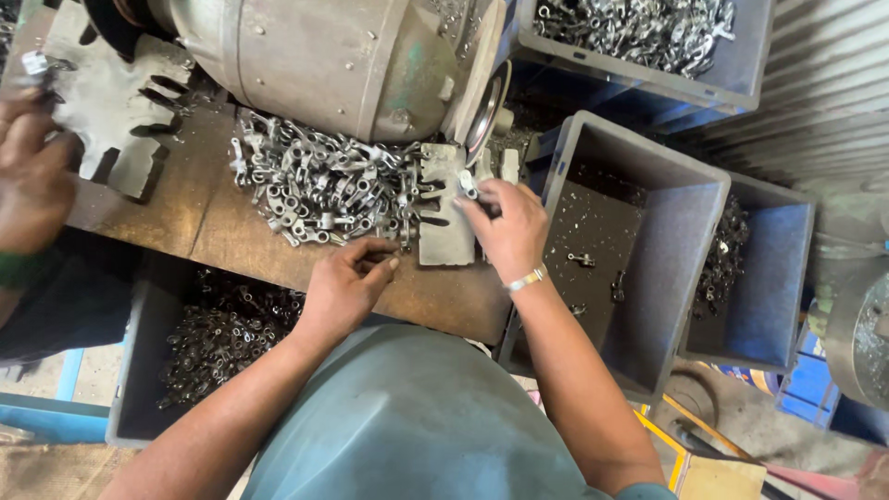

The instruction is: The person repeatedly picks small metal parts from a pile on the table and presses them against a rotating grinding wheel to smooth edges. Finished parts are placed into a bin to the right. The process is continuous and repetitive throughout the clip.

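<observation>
Two hands of mine are working at the bench (pixel 213 222): my right hand (pixel 507 227) is pinching a small metal part (pixel 469 184) between thumb and fingertips, just above the slotted plate (pixel 443 218) beside the grinder wheel (pixel 483 102). My left hand (pixel 347 282) is curling its fingers together at the near edge of the parts pile (pixel 324 185); whether it is gripping a piece I cannot tell. A grey bin (pixel 685 222) is sitting to my right, nearly bare but for a few loose parts; another bin (pixel 773 278) beyond it is holding more. A blue-grey bin (pixel 741 74) at the top is brimming with parts, cut off by the frame. A bin (pixel 130 370) under the bench is half hidden. Another person's hand (pixel 32 176) is showing at the left edge, blurred.
</observation>
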A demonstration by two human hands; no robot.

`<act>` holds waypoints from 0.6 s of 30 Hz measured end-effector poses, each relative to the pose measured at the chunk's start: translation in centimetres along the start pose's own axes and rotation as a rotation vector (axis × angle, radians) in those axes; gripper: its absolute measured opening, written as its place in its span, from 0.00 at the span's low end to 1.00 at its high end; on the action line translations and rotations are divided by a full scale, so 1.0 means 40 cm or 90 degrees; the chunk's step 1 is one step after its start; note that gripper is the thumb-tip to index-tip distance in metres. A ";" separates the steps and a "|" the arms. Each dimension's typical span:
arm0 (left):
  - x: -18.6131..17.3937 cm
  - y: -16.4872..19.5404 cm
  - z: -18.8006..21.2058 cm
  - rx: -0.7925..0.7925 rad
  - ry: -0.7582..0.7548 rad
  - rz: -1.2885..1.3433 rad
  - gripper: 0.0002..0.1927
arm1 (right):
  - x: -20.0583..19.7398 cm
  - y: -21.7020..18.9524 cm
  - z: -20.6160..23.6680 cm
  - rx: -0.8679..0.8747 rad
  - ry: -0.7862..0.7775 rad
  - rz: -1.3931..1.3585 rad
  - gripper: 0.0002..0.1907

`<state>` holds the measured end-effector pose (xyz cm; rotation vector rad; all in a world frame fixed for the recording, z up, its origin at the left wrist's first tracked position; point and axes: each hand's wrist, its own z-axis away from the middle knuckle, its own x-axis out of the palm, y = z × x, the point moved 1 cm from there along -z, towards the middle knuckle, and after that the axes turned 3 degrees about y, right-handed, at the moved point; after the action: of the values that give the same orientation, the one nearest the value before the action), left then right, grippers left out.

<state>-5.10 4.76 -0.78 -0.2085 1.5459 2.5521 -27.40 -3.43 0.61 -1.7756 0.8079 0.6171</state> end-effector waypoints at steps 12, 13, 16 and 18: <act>-0.136 0.025 -0.019 0.435 0.364 -0.429 0.15 | 0.017 -0.026 -0.053 -0.116 0.070 0.093 0.17; -0.151 0.027 -0.029 0.465 0.410 -0.482 0.16 | 0.018 -0.026 -0.049 -0.106 0.072 0.091 0.17; -0.179 0.020 -0.046 0.420 0.411 -0.535 0.18 | 0.016 -0.022 -0.027 -0.074 0.076 0.084 0.16; -0.187 0.012 -0.059 0.394 0.386 -0.533 0.16 | 0.003 -0.013 -0.014 -0.062 0.066 0.075 0.16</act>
<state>2.23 2.04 0.01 -1.2955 1.7956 1.3514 -26.92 -3.86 1.00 -1.8707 0.9728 0.6555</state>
